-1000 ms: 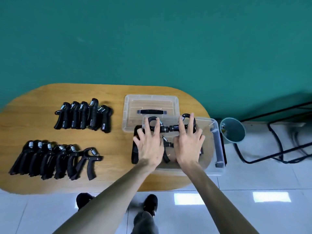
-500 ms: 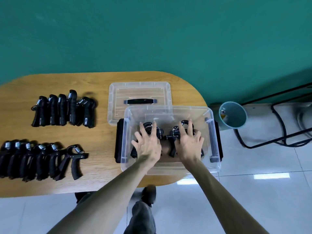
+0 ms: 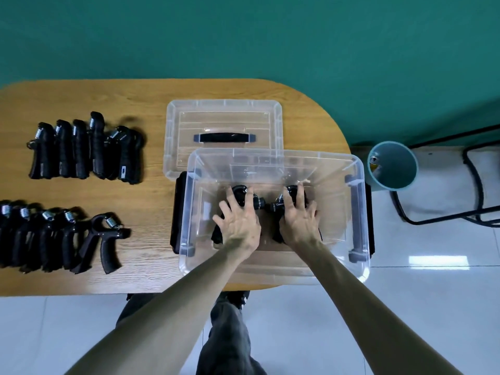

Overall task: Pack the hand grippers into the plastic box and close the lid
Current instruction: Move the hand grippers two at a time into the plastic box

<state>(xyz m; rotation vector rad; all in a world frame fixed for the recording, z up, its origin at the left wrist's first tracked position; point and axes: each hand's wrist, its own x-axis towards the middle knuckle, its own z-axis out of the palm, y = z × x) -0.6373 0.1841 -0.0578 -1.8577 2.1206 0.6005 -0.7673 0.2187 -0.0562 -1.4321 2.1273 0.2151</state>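
A clear, rectangular plastic box [image 3: 273,169] with dark side latches sits at the right end of an oval wooden table [image 3: 135,104], its near edge at the table's near edge. Inside the box both hands reach down to its floor. The left hand [image 3: 239,226] lies with fingers spread and fairly straight over a black spring hand gripper [image 3: 244,197] in the box's left half. The right hand [image 3: 299,221] lies the same way, fingers spread, over a second black hand gripper [image 3: 281,205] in the box's right half. The two grippers' heads point toward each other at the box's middle, near but apart. Whether either thumb curls under its gripper cannot be told.

Just behind the box, partly overlapped by its far rim, lies the clear plastic lid [image 3: 224,117] with a black handle, flat on the table. Left of the box, a far row of black hand grippers [image 3: 84,150] lies packed side by side; a near row of black hand grippers [image 3: 54,236] lies closer to the table's near edge. Right of the box, off the table, a teal round bin [image 3: 392,165] stands on the pale tiled floor beside a black metal frame [image 3: 473,185].
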